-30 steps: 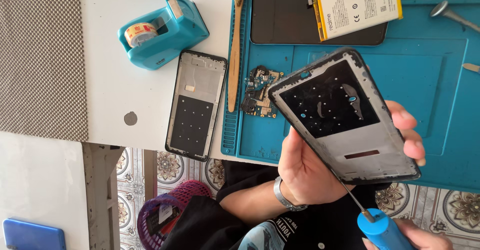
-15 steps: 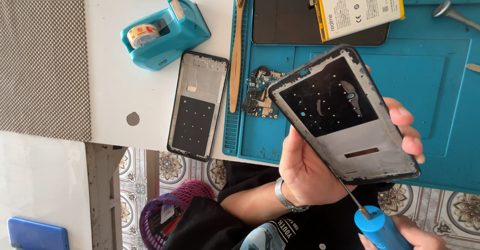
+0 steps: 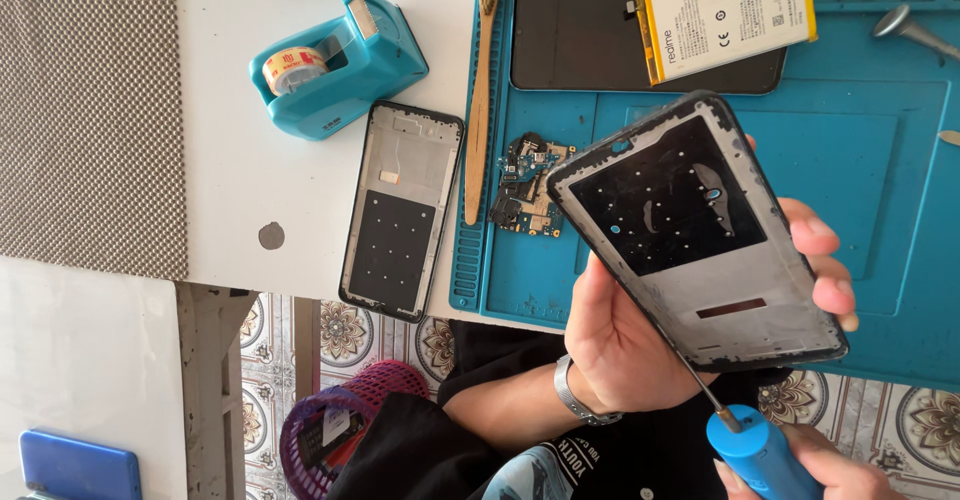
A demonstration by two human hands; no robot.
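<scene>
Two hands are working: left hand (image 3: pixel 640 345) fingers (image 3: pixel 825 260) pinching a tilted phone frame (image 3: pixel 695 230), right hand (image 3: pixel 840 475) gripping a blue screwdriver (image 3: pixel 755 450) against its near edge.

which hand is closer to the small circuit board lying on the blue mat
Left. The left hand, holding the phone frame, is just below and right of the circuit board. The right hand grips the blue screwdriver much farther off, at the bottom edge.
</scene>
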